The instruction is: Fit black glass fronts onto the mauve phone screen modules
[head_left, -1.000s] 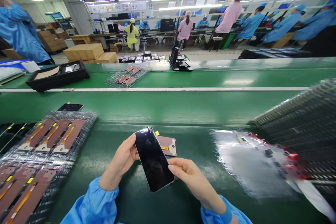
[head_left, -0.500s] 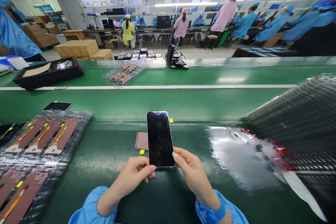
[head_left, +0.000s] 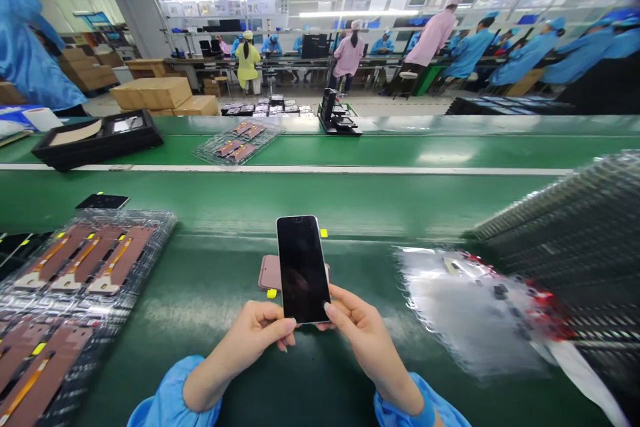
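Note:
A phone with a dark screen [head_left: 303, 270] is tilted up over the green work surface [head_left: 225, 373], gripped along its lower end. My left hand [head_left: 255, 337] pinches the lower left corner between thumb and fingers. On the lower right edge, my right hand [head_left: 365, 333] is closed, its thumb at the screen's rim and its fingers partly hidden behind. Behind the phone lies a flat pinkish-brown piece [head_left: 269, 272], mostly covered, with a yellow tab [head_left: 271, 293] at its lower edge. Another yellow tab [head_left: 324, 233] shows beside the phone's upper right edge.
Clear plastic trays [head_left: 160, 233] with brown panels and orange flex strips are at left, near a dark screen [head_left: 103, 201]. At right are plastic sheets [head_left: 450, 307] and stacked trays [head_left: 565, 240]. A black bin [head_left: 100, 140] and a black fixture [head_left: 333, 113] stand across the belt.
The phone has tilted slightly and its bright reflection along the top has faded. My right thumb has shifted a little left onto the screen's edge. The dark screen at left has slid left.

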`<action>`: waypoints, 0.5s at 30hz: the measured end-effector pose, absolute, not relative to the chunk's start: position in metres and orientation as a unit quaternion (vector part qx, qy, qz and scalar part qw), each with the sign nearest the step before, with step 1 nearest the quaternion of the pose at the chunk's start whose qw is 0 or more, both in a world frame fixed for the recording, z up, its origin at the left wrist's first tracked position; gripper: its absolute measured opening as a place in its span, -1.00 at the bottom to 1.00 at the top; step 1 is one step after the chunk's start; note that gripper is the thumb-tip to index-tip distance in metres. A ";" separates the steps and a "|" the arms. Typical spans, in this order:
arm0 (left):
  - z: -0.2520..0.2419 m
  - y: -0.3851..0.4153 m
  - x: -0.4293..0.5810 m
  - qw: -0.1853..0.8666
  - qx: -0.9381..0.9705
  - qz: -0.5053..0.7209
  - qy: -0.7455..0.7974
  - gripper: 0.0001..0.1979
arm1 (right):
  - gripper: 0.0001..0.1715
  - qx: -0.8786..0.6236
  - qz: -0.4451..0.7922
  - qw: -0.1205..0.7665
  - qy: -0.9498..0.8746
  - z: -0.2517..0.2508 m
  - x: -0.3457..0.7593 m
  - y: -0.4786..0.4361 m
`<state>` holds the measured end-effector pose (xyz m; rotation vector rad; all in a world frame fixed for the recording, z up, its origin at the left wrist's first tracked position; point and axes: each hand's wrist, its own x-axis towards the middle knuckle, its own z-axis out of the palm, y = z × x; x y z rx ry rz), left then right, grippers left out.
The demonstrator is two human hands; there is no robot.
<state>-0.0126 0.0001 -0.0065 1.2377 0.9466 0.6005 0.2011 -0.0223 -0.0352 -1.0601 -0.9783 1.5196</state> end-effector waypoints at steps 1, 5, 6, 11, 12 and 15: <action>-0.007 0.004 -0.014 0.686 0.547 0.258 0.404 -0.67 | -0.43 -0.447 0.628 0.495 -0.401 -0.037 0.201 -0.022; -0.002 0.036 -0.022 0.741 0.483 0.282 0.371 -0.50 | -0.42 -0.450 0.662 0.458 -0.388 -0.043 0.198 -0.023; 0.000 0.048 -0.024 0.754 0.448 0.298 0.376 -0.46 | -0.42 -0.447 0.673 0.449 -0.383 -0.045 0.197 -0.023; -0.007 0.118 -0.028 0.746 0.368 0.332 0.445 -0.61 | -0.28 -0.478 0.659 0.458 -0.358 -0.064 0.192 -0.018; -0.010 0.132 -0.028 0.734 0.357 0.349 0.460 -0.66 | -0.24 -0.492 0.634 0.475 -0.361 -0.067 0.193 -0.016; -0.019 0.169 -0.027 0.683 0.316 0.435 0.495 -0.70 | -0.19 -0.523 0.566 0.500 -0.395 -0.071 0.197 -0.009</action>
